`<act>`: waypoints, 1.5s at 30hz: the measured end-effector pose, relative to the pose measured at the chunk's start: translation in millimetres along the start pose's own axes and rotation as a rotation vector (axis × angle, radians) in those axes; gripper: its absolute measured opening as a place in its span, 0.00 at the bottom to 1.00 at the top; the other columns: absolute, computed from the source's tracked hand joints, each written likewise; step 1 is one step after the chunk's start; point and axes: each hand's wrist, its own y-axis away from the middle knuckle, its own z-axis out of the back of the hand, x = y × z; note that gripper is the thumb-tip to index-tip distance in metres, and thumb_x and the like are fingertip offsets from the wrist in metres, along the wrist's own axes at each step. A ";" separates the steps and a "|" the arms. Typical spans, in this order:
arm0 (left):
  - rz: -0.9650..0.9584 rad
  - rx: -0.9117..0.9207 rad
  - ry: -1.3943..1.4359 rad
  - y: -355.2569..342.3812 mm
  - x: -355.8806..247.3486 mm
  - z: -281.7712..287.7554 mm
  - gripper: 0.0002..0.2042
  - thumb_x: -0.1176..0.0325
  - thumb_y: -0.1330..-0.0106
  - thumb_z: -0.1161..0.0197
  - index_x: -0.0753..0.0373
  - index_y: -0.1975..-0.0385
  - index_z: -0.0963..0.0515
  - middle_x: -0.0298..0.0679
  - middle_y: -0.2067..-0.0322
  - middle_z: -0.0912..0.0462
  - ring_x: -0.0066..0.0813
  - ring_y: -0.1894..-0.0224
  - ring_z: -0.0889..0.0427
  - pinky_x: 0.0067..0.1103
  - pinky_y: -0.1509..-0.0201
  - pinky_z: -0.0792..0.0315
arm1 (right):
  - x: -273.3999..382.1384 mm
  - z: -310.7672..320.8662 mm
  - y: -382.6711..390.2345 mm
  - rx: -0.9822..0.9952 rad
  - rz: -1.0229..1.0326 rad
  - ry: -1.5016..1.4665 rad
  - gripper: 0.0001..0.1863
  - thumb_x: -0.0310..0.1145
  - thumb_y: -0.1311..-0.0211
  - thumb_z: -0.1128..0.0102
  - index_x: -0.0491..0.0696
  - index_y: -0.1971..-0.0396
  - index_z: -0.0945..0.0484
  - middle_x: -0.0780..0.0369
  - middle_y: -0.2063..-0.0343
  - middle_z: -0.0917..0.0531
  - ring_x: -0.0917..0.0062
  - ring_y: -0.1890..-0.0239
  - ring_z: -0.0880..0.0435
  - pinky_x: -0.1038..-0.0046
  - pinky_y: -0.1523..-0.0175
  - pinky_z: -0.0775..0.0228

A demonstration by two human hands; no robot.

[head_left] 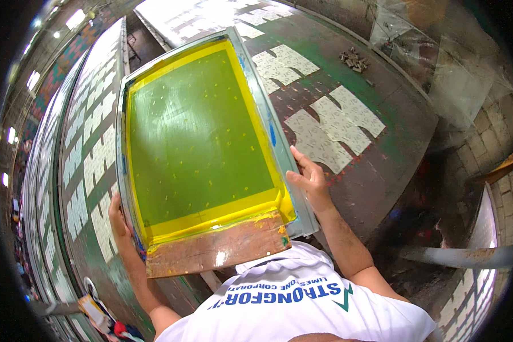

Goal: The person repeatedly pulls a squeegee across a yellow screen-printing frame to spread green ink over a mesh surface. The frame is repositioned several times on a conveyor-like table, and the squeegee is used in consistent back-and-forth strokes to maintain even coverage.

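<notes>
Hands grip a large metal-framed printing screen with yellow-edged green mesh (202,134), one on each long side. The right hand (309,178) clasps the grey right rail near its lower corner, fingers curled over the edge and thumb on top. The left hand (117,214) holds the left rail low down; only its thumb side shows, so how its fingers wrap beneath cannot be told, though it is plainly closed on the frame. Lying along the near end of the mesh, against a band of yellow ink, is a long wooden-backed squeegee stained brown and yellow (218,251).

The screen appears tilted and lifted above a long dark green printing table (393,122), where pale, speckled cut fabric pieces (336,128) lie in a row to the right of the frame; whether its far edge touches the table cannot be told. More pale pieces line the neighbouring long table (88,148) on the left.

Judging by this, the screen is being carried between print positions. Setting it down would call for squaring the frame over one fabric piece and lowering it flat, keeping the loose squeegee from sliding.
</notes>
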 end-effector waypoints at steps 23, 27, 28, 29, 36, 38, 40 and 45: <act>-0.051 0.180 -0.275 -589.3 22.6 -113.2 0.26 0.62 0.21 0.36 0.73 0.31 0.26 0.43 0.38 0.17 0.29 0.36 0.21 0.24 0.29 0.33 | -106.7 -33.2 -375.2 -0.398 0.079 0.065 0.43 0.26 0.33 0.33 0.31 0.22 0.42 0.48 0.28 0.28 0.67 0.28 0.26 0.66 0.23 0.38; -0.078 0.118 -0.460 -656.6 3.9 -158.6 0.31 0.58 0.24 0.33 0.74 0.29 0.27 0.50 0.35 0.19 0.37 0.32 0.22 0.28 0.27 0.34 | -117.4 -30.6 -422.6 -0.414 0.077 -0.007 0.45 0.30 0.33 0.31 0.30 0.22 0.43 0.48 0.25 0.31 0.66 0.24 0.31 0.64 0.20 0.44; -0.008 0.135 -0.450 -671.6 -0.3 -168.7 0.32 0.56 0.24 0.32 0.74 0.29 0.27 0.52 0.34 0.19 0.38 0.31 0.23 0.29 0.26 0.35 | -115.6 -32.7 -427.2 -0.458 0.064 0.025 0.45 0.31 0.33 0.31 0.30 0.22 0.43 0.47 0.25 0.32 0.66 0.24 0.31 0.63 0.20 0.44; -0.006 0.146 -0.443 -688.5 -3.2 -176.7 0.33 0.55 0.25 0.32 0.73 0.29 0.27 0.53 0.34 0.20 0.40 0.30 0.23 0.29 0.25 0.36 | -115.2 -34.5 -436.6 -0.486 0.064 0.071 0.45 0.32 0.33 0.31 0.29 0.22 0.43 0.47 0.25 0.32 0.65 0.24 0.31 0.63 0.20 0.44; 0.082 0.323 -0.412 -834.6 -3.9 -221.9 0.29 0.53 0.24 0.33 0.67 0.31 0.22 0.45 0.46 0.13 0.31 0.45 0.17 0.26 0.40 0.26 | -115.9 -74.3 -520.3 -0.633 0.082 0.122 0.49 0.38 0.32 0.33 0.28 0.21 0.48 0.43 0.25 0.33 0.57 0.24 0.31 0.60 0.21 0.43; 0.001 0.369 -0.413 -889.2 -3.9 -225.1 0.29 0.54 0.24 0.32 0.68 0.31 0.23 0.45 0.46 0.13 0.30 0.45 0.17 0.25 0.40 0.27 | -123.8 -93.0 -561.2 -0.641 0.100 0.152 0.50 0.37 0.32 0.33 0.29 0.21 0.50 0.43 0.25 0.33 0.57 0.25 0.30 0.59 0.21 0.41; -0.111 0.404 -0.431 -947.7 -8.1 -220.9 0.29 0.55 0.24 0.31 0.68 0.31 0.23 0.45 0.45 0.13 0.28 0.44 0.18 0.24 0.39 0.28 | -137.4 -121.7 -606.9 -0.636 0.152 0.150 0.47 0.33 0.32 0.36 0.29 0.21 0.49 0.43 0.25 0.33 0.58 0.25 0.29 0.60 0.22 0.39; 0.003 0.442 -0.401 -1097.2 -33.8 -187.8 0.31 0.53 0.26 0.30 0.69 0.30 0.24 0.48 0.41 0.15 0.34 0.41 0.18 0.28 0.35 0.28 | -150.7 -205.0 -732.7 -0.685 0.106 0.152 0.43 0.30 0.29 0.40 0.29 0.21 0.49 0.45 0.25 0.32 0.62 0.27 0.27 0.63 0.23 0.38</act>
